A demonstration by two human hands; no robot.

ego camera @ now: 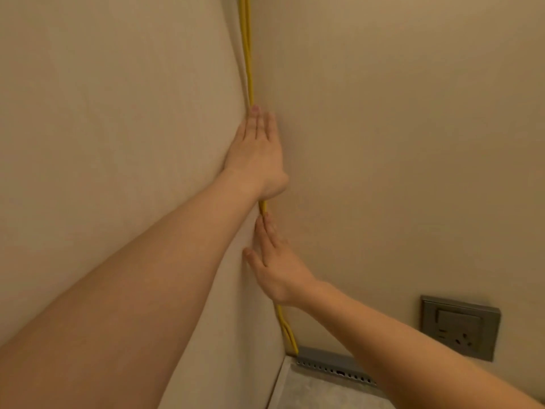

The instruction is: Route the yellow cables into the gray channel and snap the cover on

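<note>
Fingers straight and held close together — both hands are flat and grip nothing, pressing into the corner where two beige walls meet. The left hand (256, 154) is the higher and farther one, its arm crossing the view from the near left; its fingertips (255, 111) lie over the yellow cables (250, 69). The right hand (275, 268) sits just below it, reaching in from the near right, with the thumb spread a little to the left.

The flat palms seem meant to push the cables back into the corner and keep them straight along it, one hand steadying above while the other presses lower down.

The walls fill nearly everything: a plain left wall (103, 128) and a plain right wall (398, 128), both smooth and lit in a warm tone. The cables, two strands side by side, run down the corner from the top edge, pass behind both hands, and come out below the right wrist, ending at the gray channel (330, 363). That channel lies along the foot of the right wall — open, its slotted side showing, no cover in sight. A gray wall socket (460, 330) is set into the right wall above it. A strip of gray floor (309, 391) shows nearest.
</note>
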